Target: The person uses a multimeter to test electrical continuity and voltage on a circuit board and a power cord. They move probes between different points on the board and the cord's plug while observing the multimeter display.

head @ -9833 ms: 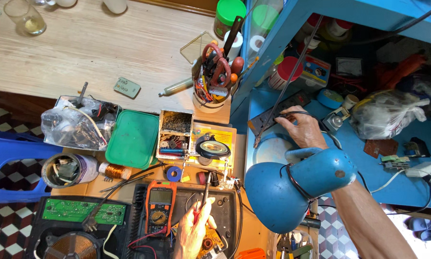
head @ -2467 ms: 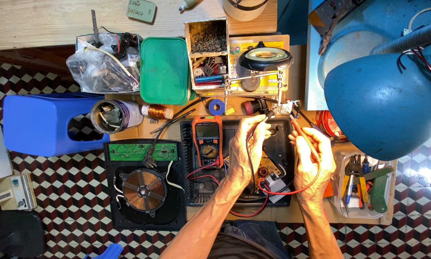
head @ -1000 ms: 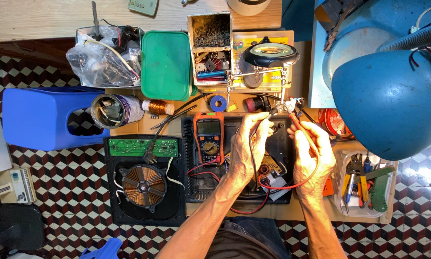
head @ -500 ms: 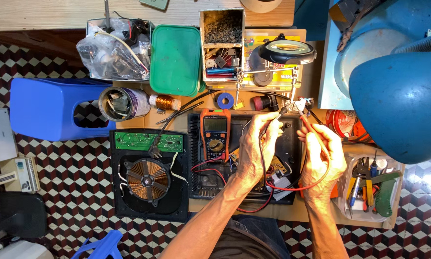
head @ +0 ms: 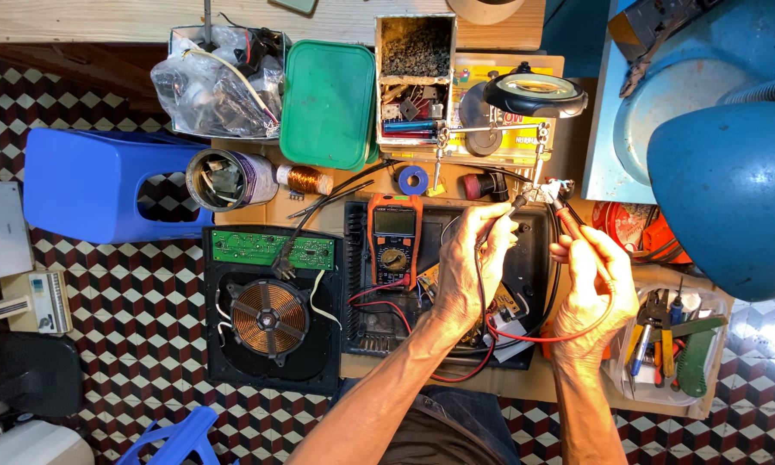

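My left hand (head: pixel 473 267) pinches a black test probe (head: pixel 510 209) whose tip points up and to the right. My right hand (head: pixel 596 288) grips a red test probe (head: pixel 568 220). Both tips meet at a small part (head: pixel 553 186) clamped in the helping-hands stand (head: pixel 491 131) under its magnifier (head: pixel 535 93). Red and black leads run back from the probes to the orange multimeter (head: pixel 395 241), which lies on the opened black appliance (head: pixel 456 284) just left of my left hand.
An induction cooker base with copper coil (head: pixel 269 307) and green circuit board (head: pixel 273 250) lies to the left. A green lidded box (head: pixel 329 103), a parts box (head: pixel 415 82), a blue lamp (head: pixel 732 194), a tool tray (head: pixel 672 344) and a blue stool (head: pixel 112 185) surround the bench.
Long ago my right hand was up at the blue shelf; now both hands hold probes. Over the last second the probe tips stayed at the clamped part while the view shifted slightly.
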